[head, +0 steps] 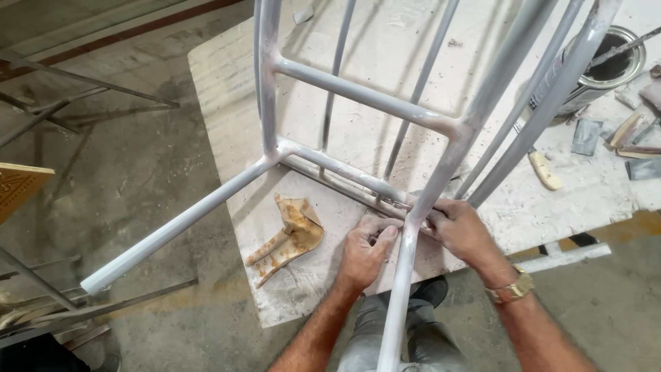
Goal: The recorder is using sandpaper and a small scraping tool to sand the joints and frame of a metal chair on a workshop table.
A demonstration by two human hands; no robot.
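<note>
Two bare forearms, no sleeves reaching the wrists, sparse dark hair along both. Left hand [367,249] without rings or glove; short nails, knuckles dusted pale. Right hand [460,229] likewise ungloved. Gold-coloured wristwatch [513,288] with a metal link band on the right wrist. Grey trousers [420,341] below, creased at the knees. Dark shoe [432,290] with a rounded toe.
</note>
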